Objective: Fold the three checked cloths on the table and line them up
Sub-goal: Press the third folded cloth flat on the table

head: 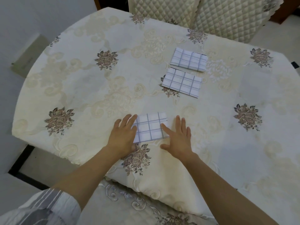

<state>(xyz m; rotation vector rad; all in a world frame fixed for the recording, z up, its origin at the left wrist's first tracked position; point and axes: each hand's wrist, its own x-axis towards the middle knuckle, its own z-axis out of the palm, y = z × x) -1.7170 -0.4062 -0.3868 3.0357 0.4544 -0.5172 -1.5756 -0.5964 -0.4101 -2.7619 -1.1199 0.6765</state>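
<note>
Nearest the camera, a striped sleeve point(48, 207) covers the left upper arm. Both bare forearms reach forward over the table's near edge, where the cream tablecloth point(81, 88) hangs down. Just beside the left wrist lies a brown embroidered flower point(137, 159).

The left hand point(123, 137) lies flat with fingers straight, pressing on the left end of the nearest checked cloth point(150, 127). The right hand point(177, 140) is spread, its forefinger resting on the cloth's right end and the other fingers on the tablecloth beside it. This cloth, folded to a small rectangle, sits between the two hands and touches both.

Left of the left hand the tablecloth runs on, with more embroidered flowers, to the table's curved edge, and grey floor point(9, 30) lies past it. Right of the right hand there is likewise wide open room.

Beyond the right fingertips, well apart from them, lies the second folded cloth point(182, 83). Just behind it is the third cloth point(189, 60), tilted the same way. Past the far edge stand two quilted chairs point(162, 10).
</note>
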